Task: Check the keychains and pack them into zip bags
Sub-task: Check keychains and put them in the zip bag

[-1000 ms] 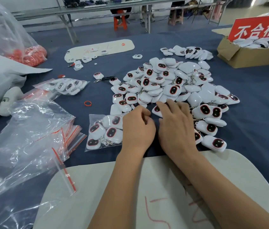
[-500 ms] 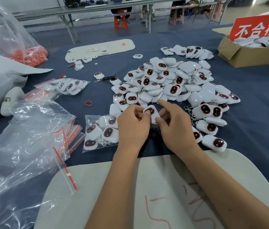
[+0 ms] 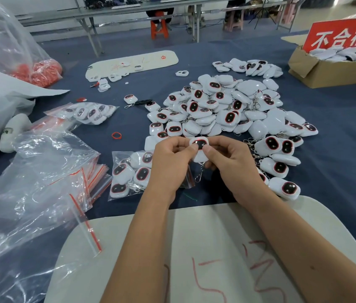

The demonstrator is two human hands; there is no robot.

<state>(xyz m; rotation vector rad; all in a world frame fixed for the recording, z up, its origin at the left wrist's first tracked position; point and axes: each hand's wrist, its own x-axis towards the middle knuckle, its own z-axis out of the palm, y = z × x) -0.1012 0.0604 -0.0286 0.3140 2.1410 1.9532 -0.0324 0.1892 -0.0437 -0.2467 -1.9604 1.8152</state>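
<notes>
My left hand [image 3: 170, 162] and my right hand [image 3: 231, 165] pinch one white keychain [image 3: 199, 143] between thumbs and fingers, its dark red-rimmed face up and its metal clip hanging below. It is lifted just above a part-filled zip bag [image 3: 129, 173] lying under my left hand. A big pile of white keychains [image 3: 227, 108] spreads on the blue cloth beyond my hands. A second filled zip bag [image 3: 85, 111] lies to the left. Empty zip bags [image 3: 98, 173] with red strips are stacked at the left.
A white board [image 3: 205, 237] with red marks lies under my forearms. Large clear plastic bags [image 3: 26, 193] crowd the left side. A cardboard box [image 3: 330, 71] with a red sign holds more keychains at the far right. A red rubber band [image 3: 116, 135] lies loose.
My hands took one keychain from the near edge of the pile, lifted it and turned its face up between both thumbs.
</notes>
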